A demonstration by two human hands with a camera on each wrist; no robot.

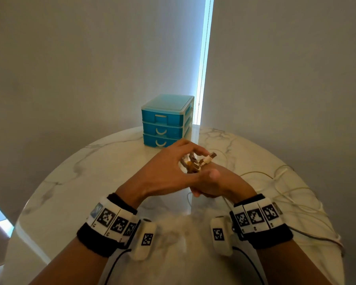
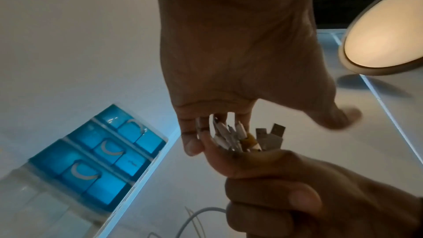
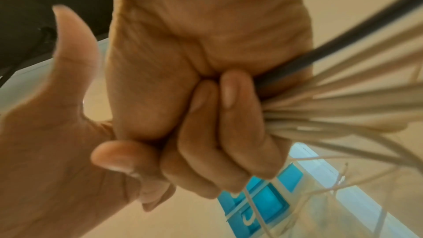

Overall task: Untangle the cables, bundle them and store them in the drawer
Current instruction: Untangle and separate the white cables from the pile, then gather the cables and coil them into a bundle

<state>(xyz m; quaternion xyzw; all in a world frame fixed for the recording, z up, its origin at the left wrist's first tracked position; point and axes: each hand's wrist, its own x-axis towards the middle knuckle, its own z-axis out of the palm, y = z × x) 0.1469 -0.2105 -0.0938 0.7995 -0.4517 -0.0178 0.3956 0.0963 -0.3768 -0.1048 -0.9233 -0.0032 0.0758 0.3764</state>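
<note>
Above the round marble table, my right hand grips a bundle of several white cables and one dark cable in a fist. Their plug ends stick up out of it. My left hand reaches across from the left. Its fingers lie fairly straight against the plug ends, and its thumb spreads away from them. The cables' loose lengths trail over the table to the right. A blue three-drawer unit stands at the far edge with every drawer closed.
The drawer unit is close beyond my hands, against the pale wall and a blind's bright gap. A round lit lamp shows in the left wrist view. Loose cable loops reach the table's right edge.
</note>
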